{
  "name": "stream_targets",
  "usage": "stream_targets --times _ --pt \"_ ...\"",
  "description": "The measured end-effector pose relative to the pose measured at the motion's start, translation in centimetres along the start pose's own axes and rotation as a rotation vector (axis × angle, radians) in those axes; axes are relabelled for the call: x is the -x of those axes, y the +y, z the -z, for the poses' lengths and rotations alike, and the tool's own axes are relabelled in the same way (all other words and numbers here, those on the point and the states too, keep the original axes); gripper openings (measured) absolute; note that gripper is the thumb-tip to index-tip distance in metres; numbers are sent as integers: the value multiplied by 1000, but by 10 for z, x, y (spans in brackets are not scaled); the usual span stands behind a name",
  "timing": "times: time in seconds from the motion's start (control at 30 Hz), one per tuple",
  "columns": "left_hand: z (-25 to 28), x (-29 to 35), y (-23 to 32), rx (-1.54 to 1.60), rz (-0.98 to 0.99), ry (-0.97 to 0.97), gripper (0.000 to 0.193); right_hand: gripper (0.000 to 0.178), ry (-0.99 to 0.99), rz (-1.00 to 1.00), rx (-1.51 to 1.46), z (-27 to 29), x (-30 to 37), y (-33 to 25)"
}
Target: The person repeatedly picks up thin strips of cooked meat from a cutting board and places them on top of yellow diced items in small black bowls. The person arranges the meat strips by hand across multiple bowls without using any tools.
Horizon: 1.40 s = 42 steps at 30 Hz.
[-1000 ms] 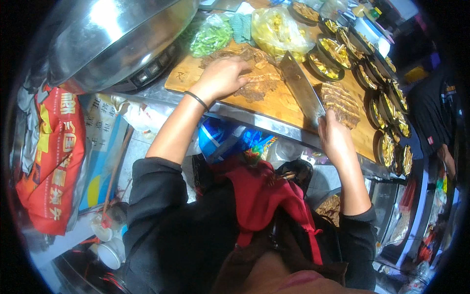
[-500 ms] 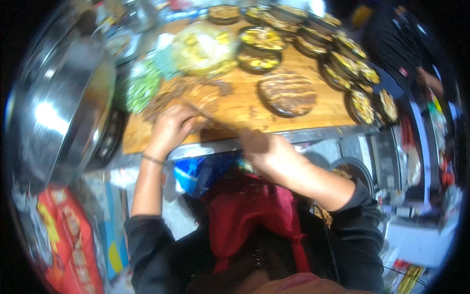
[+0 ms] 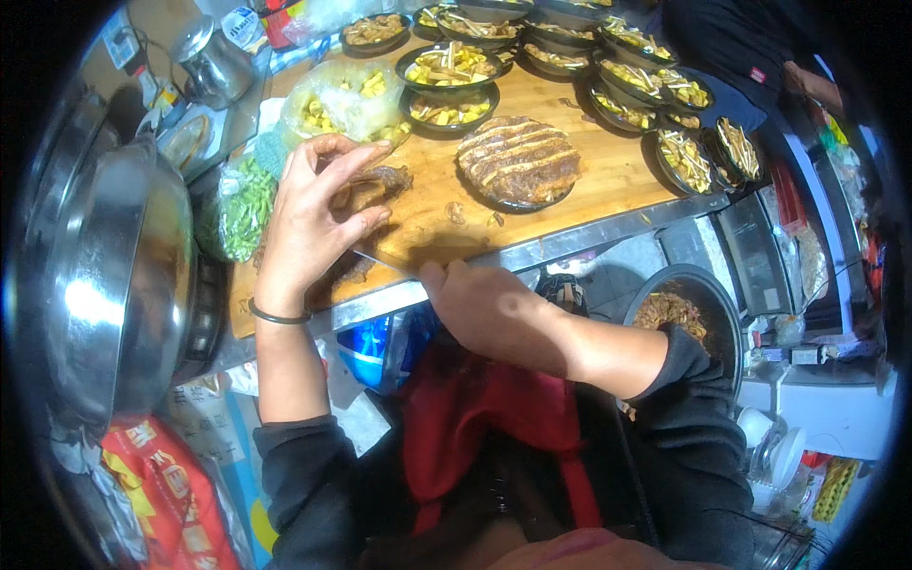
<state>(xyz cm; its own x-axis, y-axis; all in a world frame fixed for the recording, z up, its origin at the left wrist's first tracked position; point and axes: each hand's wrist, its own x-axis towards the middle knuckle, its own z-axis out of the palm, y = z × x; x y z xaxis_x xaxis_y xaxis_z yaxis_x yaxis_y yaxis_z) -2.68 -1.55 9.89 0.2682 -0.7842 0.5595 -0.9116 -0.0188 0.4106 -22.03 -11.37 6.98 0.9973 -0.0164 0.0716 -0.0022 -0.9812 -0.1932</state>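
Observation:
My left hand (image 3: 313,214) is raised over the wooden board (image 3: 608,180). Its thumb and fingers are spread apart with nothing visible between them. Brown cooked meat (image 3: 388,182) lies beyond and under it, partly hidden by the hand. At the board's front edge my right hand (image 3: 475,299) is closed round a knife (image 3: 378,258). The handle is hidden in the fist, and the thin blade points left toward the meat beneath my left hand. To the right, a plate of sliced meat (image 3: 521,163) is heaped in overlapping strips.
Black bowls (image 3: 446,66) of yellow chunks and pale strips are stacked along the back and right. A clear bag of yellow chunks (image 3: 337,100) and a bag of greens (image 3: 237,204) lie at left. A large metal pan (image 3: 100,285) borders the board; a dark tub (image 3: 727,313) stands lower right.
My left hand has lifted off the meat, and its fingers have spread. The right hand still grips the knife at the board's edge. The whole view has shifted somewhat.

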Motion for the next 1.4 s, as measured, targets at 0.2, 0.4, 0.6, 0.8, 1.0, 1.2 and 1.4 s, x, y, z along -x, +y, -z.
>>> stream_targets --times 0.2,0.4,0.6,0.8,1.0,1.2,1.4 --pt "-4 6 -2 40 56 73 62 20 44 38 -59 -5 1 6" --pt "5 37 -25 133 190 212 41 17 25 -6 -11 -5 4 10" --pt "2 88 -58 46 337 -31 20 13 8 -81 -104 0 -2 19" --pt "-13 104 -69 167 432 -93 18 10 5 -1 -42 11 -7 7" --pt "-8 100 -69 192 405 -156 17 11 -97 2 -25 17 -15 -12" --pt "-14 98 -73 8 189 -188 16 14 -243 -55 -187 30 -36 -6" --pt "-15 99 -74 20 161 -165 13 19 -200 -95 -322 10 -78 0"
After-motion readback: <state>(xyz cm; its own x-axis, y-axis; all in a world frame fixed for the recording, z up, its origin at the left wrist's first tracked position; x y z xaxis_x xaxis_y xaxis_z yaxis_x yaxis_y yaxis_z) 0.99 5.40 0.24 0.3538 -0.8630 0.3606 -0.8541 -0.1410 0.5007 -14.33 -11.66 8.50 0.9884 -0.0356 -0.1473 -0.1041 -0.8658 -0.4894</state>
